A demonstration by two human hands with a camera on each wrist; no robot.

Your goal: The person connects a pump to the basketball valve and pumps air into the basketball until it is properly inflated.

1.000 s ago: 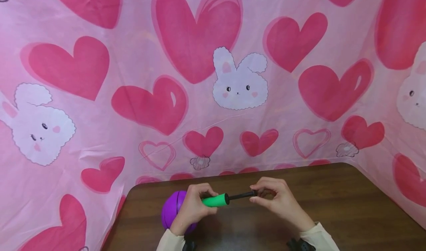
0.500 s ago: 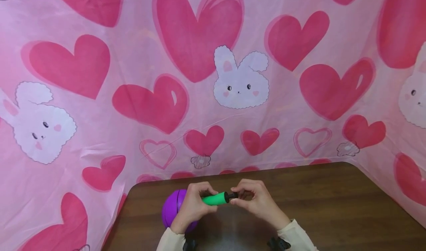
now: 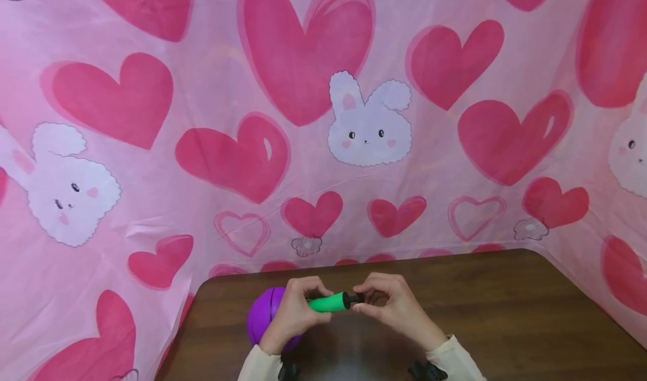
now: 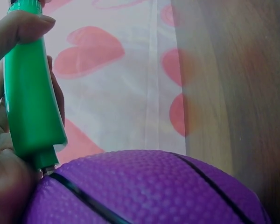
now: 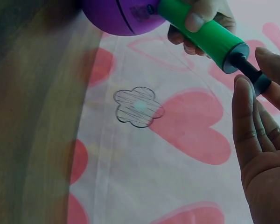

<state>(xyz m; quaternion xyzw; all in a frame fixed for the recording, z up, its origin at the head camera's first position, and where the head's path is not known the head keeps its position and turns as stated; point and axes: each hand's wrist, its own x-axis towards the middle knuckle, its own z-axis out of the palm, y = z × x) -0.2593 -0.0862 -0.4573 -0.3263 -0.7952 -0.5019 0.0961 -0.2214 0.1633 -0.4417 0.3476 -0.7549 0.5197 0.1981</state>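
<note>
My left hand (image 3: 295, 311) grips the green barrel of a hand pump (image 3: 328, 302), thumb on one side and fingers round the other. A purple ball (image 3: 260, 319) with black seam lines sits on the table at the left, partly hidden behind that hand. In the left wrist view the pump's narrow end (image 4: 45, 158) meets the purple ball (image 4: 149, 186) at a black seam. My right hand (image 3: 394, 305) pinches the black pump handle (image 5: 260, 84) between thumb and fingers. Only a short length of the black rod (image 5: 245, 64) shows outside the barrel.
The brown wooden table (image 3: 505, 302) extends to the right and front of my hands. Behind and at both sides hangs a pink cloth (image 3: 434, 145) with hearts and rabbits. Dark straps (image 3: 427, 370) sit at my wrists.
My right hand has moved left with the handle, and the rod has slid mostly into the barrel. Over the last half second the handle has drawn out slightly. My left hand holds nearly still.
</note>
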